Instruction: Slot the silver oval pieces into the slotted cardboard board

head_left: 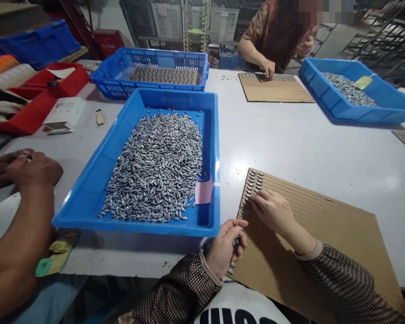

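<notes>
My left hand [227, 245] is curled at the table's front edge, closed on a few small grey metal pieces; one or two lie just below it. My right hand [272, 209] rests on a grooved brown cardboard board [324, 225], fingers pinched at the left end of the grooves, where a short column of the grey pieces [253, 184] sits. What the fingertips hold is too small to make out. A blue tray [94, 189] to the left holds a heap of the same grey pieces [158, 166], with a pink slip [203, 191] at its near right corner.
Another person's forearm and hands [30, 171] lie at the left edge. Across the table a person's hand [268, 67] works on a second board [276, 90]. Blue trays [340, 108], [148, 60] stand at the back; red bins [37, 108] at far left.
</notes>
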The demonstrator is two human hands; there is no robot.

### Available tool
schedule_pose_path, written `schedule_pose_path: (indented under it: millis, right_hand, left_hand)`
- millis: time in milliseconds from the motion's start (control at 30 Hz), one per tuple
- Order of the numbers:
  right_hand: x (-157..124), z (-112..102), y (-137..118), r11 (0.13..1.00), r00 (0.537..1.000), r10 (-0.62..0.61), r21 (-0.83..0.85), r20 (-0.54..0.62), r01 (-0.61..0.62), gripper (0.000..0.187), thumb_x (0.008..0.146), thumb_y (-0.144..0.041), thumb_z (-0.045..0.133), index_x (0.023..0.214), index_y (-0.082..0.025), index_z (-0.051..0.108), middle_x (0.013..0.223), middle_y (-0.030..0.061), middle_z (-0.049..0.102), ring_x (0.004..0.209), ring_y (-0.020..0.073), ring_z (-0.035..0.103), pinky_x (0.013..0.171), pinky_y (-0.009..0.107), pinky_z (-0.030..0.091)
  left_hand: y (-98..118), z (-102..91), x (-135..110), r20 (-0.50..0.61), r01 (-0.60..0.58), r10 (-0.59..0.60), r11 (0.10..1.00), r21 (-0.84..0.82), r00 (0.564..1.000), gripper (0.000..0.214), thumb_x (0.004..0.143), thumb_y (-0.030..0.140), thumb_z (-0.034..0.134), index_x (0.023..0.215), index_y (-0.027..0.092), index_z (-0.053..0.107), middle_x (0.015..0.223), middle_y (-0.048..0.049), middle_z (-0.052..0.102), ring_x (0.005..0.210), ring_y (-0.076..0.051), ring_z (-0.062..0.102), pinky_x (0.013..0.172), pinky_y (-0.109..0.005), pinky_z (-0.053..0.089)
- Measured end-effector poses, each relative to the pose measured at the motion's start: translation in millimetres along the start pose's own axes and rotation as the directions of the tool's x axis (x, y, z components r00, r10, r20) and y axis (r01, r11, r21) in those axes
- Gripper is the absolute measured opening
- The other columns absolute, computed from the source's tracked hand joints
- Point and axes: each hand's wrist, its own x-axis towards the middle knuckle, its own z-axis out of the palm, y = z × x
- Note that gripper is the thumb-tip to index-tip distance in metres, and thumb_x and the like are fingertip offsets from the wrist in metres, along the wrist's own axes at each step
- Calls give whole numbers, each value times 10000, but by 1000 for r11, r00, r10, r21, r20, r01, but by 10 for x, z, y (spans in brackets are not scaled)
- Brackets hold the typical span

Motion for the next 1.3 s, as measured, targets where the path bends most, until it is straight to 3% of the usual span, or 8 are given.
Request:
schedule_pose_path:
  millis: [167,300,533,800,1300]
  right_hand:
    - [-206,-94,59,979,989,117,176,-95,-99,213,967,-268,512,889,-199,698,829,47,665,734,155,583,620,269,402]
    - [-338,-37,-87,967,997,48,255,-62,-31,189,965,-229,514,966,-194,700,884,61,665,781,162,573,663,270,419]
    - [-308,88,-215,984,998,18,176,-54,-8,194,952,-169,514,936,-193,706,839,52,650,783,162,550,664,275,389]
    - [-259,113,-266,992,994,80,103,-80,-72,196,935,-168,514,824,-172,676,760,47,600,727,164,507,651,284,340]
    - [-171,42,-260,1000,999,-2,22,36,1,175,889,-149,537,743,-178,630,745,50,586,731,177,470,650,307,289]
  left_hand:
    - [6,20,-11,-11,15,-14,999,52,1000,301,826,316,491,1074,157,549,628,38,535,417,-53,353,391,-190,151]
    - [8,46,-32,-30,11,-9,998,64,999,293,814,318,511,1055,156,557,603,52,511,410,-44,314,397,-184,151]
    - [-11,42,-61,-65,-18,20,999,29,998,281,816,333,522,1033,159,557,615,48,503,429,-46,329,396,-176,153]
    - [-14,46,-52,-45,-35,37,999,29,998,285,813,329,520,1032,151,553,613,44,505,430,-52,333,386,-182,149]
    - [-16,-1,-55,-21,-20,20,1000,1,1000,286,827,348,527,1042,162,552,626,41,514,427,-56,340,381,-190,164]
